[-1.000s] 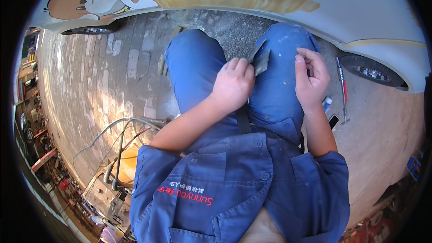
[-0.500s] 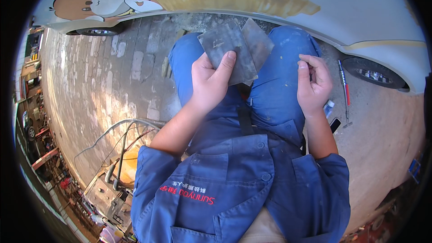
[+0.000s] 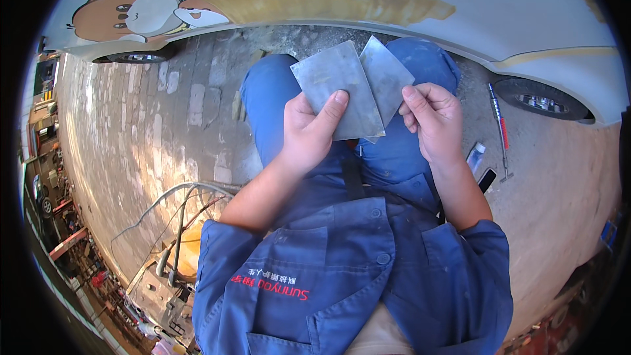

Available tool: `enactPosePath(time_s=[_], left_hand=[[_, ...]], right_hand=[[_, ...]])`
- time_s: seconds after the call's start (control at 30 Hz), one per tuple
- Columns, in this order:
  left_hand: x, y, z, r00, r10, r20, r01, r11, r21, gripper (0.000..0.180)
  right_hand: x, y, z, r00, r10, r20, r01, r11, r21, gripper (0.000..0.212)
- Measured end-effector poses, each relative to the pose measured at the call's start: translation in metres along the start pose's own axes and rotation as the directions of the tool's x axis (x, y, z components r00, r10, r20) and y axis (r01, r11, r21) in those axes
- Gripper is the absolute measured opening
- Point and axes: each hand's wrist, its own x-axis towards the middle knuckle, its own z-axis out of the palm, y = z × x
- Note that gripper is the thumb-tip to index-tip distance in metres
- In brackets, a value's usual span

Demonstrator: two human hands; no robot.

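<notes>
My left hand (image 3: 307, 128) is closed on a thin grey square plate (image 3: 338, 92), with its thumb flat on the upper face. A second grey plate (image 3: 389, 75) lies fanned out behind the first and sticks out to its right; part of it is hidden. At that second plate's right edge, the thumb and curled fingers of my right hand (image 3: 435, 118) pinch together. Both plates are held above my knees, and their faces look smudged and dull.
Ahead stands a white vehicle side (image 3: 473, 0) with a yellowish-brown patch and a cartoon animal (image 3: 148, 13). A wheel (image 3: 545, 97), a red-and-silver rod tool (image 3: 499, 125), a bottle (image 3: 475, 156) and a dark phone-like object (image 3: 487, 179) are at right. Hoses (image 3: 177, 223) curve over an orange object (image 3: 190, 243) at left.
My right hand has moved left from beside the knee to the edge of the second plate. The plates have come slightly nearer to me and tilted, so their faces look brighter.
</notes>
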Motion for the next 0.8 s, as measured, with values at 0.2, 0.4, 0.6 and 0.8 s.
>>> enactPosePath(time_s=[0.2, 0.4, 0.6, 0.8], left_hand=[[0.008, -0.003, -0.007, 0.996, 0.037, -0.077, -0.042, 0.998, -0.056, 0.023], [0.021, -0.001, -0.013, 0.98, 0.091, -0.179, -0.12, 0.98, -0.161, 0.021], [0.027, 0.01, -0.03, 0.961, 0.219, -0.168, -0.249, 0.951, -0.181, 0.019], [0.02, 0.011, -0.037, 0.953, 0.214, -0.215, -0.251, 0.954, -0.162, 0.02]], right_hand=[[0.015, -0.005, -0.024, 0.969, -0.202, -0.14, 0.207, 0.978, 0.019, 0.042], [0.005, 0.024, -0.023, 0.808, -0.482, 0.339, 0.347, -0.076, -0.935, 0.047], [-0.045, 0.048, 0.005, 0.344, 0.234, 0.909, 0.892, 0.22, -0.394, 0.048], [-0.003, -0.005, -0.021, 0.672, -0.087, 0.736, 0.692, -0.28, -0.665, 0.055]])
